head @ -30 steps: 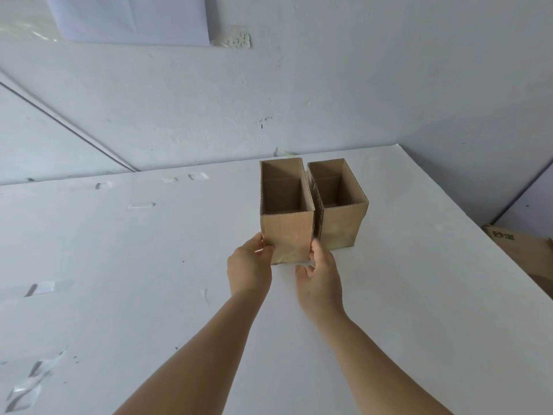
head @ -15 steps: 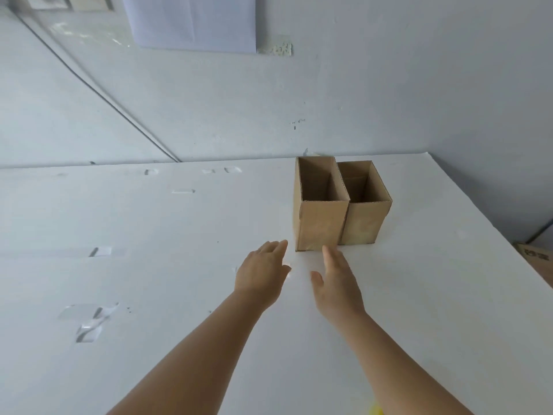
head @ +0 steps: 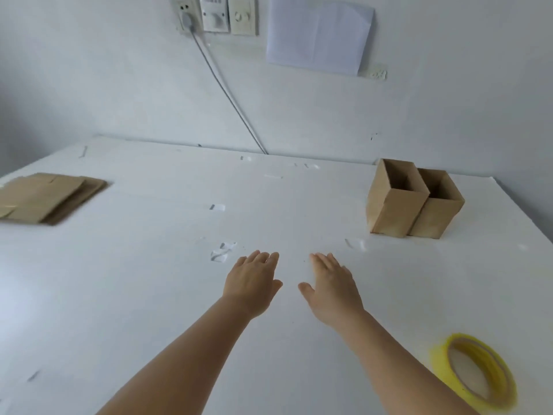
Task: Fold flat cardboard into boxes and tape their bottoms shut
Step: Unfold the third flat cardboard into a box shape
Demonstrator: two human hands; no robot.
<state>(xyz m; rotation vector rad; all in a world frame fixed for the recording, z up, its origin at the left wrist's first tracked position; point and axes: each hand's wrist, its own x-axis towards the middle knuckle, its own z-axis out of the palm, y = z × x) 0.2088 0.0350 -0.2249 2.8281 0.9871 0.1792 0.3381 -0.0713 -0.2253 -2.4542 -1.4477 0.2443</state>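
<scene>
Two folded brown cardboard boxes stand upright and open-topped at the far right of the white table, the left box (head: pixel 390 205) touching the right box (head: pixel 438 209). A stack of flat cardboard (head: pixel 45 197) lies at the far left. A yellow tape roll (head: pixel 475 372) lies flat at the near right. My left hand (head: pixel 251 283) and my right hand (head: pixel 332 284) hover side by side over the middle of the table, fingers straight, palms down, holding nothing, well clear of the boxes.
Scraps of clear tape (head: pixel 221 251) are stuck to the white table (head: pixel 149 280). A grey cable (head: pixel 230 98) runs from wall sockets (head: pixel 214 15) down behind the table. A white sheet of paper (head: pixel 318 34) hangs on the wall. The table's right edge is close to the boxes.
Both hands let go of the left box and drew back toward the table's middle. The view swung left, bringing the flat cardboard stack and the tape roll into sight.
</scene>
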